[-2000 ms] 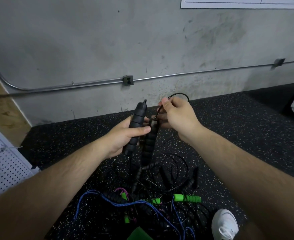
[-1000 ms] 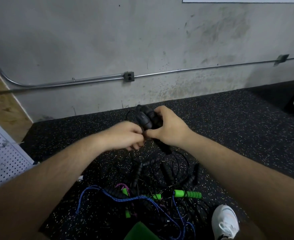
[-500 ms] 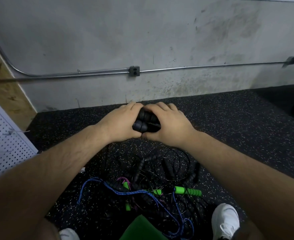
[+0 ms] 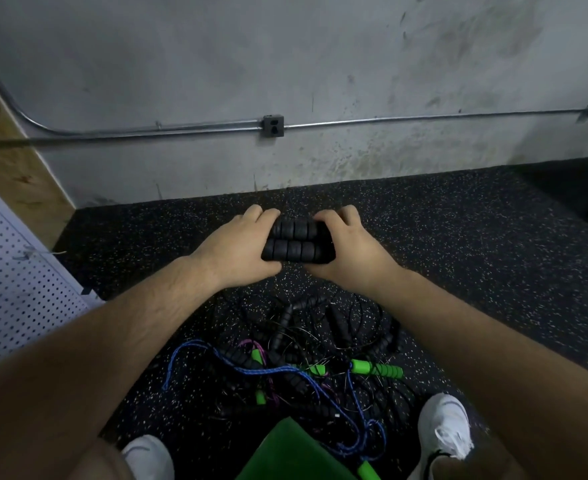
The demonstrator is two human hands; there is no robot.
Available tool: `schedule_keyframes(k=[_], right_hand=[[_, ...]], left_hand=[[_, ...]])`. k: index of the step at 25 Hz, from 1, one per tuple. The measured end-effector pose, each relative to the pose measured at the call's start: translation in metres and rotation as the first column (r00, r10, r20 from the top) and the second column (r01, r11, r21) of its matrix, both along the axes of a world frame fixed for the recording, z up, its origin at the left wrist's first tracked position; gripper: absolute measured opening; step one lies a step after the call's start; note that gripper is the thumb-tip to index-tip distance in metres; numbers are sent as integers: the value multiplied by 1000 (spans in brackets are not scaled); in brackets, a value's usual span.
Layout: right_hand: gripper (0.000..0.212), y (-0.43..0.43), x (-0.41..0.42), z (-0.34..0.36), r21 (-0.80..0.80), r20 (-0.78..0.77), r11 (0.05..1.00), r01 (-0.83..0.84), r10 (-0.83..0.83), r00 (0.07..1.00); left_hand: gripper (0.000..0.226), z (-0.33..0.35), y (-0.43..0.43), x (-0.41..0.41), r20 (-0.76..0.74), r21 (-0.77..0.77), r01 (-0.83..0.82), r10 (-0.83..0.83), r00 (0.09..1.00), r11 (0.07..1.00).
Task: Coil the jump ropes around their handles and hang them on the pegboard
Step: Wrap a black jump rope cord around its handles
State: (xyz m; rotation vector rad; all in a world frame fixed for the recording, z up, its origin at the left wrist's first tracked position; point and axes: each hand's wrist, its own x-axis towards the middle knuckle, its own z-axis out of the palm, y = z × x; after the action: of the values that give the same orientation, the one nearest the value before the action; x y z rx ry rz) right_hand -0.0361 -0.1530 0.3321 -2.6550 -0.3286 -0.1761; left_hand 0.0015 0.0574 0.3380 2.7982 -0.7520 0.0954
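Grip: left hand (image 4: 237, 251) and right hand (image 4: 349, 252) each clasp an end of two black ribbed foam jump-rope handles (image 4: 297, 244), side by side in midair | risk: cord, unseen here, could snag tangled rope pile (image 4: 303, 355) below, uncoiling.

Two black ribbed handles (image 4: 297, 244) are held side by side, lying crosswise — gripped at one end by the left hand (image 4: 234, 249) and at the other by the right hand (image 4: 349, 250). Below them, a tangle of jump ropes (image 4: 296, 362) is spread on the speckled floor (image 4: 476, 237) — a pegboard (image 4: 15, 289) is seen at the left edge.
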Motion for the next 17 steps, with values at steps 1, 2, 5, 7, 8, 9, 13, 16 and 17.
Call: schedule_keyframes(k=[1, 2, 5, 7, 8, 9, 13, 16, 17], right_hand=[[69, 1, 0, 0, -29, -1, 1000, 2, -2, 1000], [66, 2, -1, 0, -58, 7, 998, -2, 2, 1000], [64, 3, 0, -5, -133, 79, 991, 3, 7, 997], [62, 5, 5, -6, -181, 104, 983, 13, 6, 995], [60, 7, 7, -4, -211, 102, 977, 13, 8, 995], [58, 10, 9, -2, -235, 99, 972, 10, 14, 995], [55, 21, 8, 6, -67, 69, 998, 2, 3, 998], [56, 26, 6, 9, 86, 72, 996, -7, 1, 997], [58, 27, 6, 9, 112, 77, 994, -13, 4, 997]], left_hand=[[85, -2, 1, -2, -17, -14, 3, -4, 1000, 1000], [87, -4, 1, -3, -33, -26, 6, -7, 999, 1000], [90, -12, 2, -6, -59, -57, 15, -18, 998, 998], [90, -16, 2, -7, -32, -68, 39, -42, 999, 997], [90, -17, 2, -6, 3, -64, 64, -64, 998, 996], [91, -18, 2, -6, 47, -45, 90, -88, 995, 995], [96, -18, 7, -3, 211, 67, 136, -147, 966, 989], [89, -16, 14, 2, 303, 121, 179, -208, 930, 976], [86, -14, 17, 5, 311, 138, 182, -217, 925, 974]])
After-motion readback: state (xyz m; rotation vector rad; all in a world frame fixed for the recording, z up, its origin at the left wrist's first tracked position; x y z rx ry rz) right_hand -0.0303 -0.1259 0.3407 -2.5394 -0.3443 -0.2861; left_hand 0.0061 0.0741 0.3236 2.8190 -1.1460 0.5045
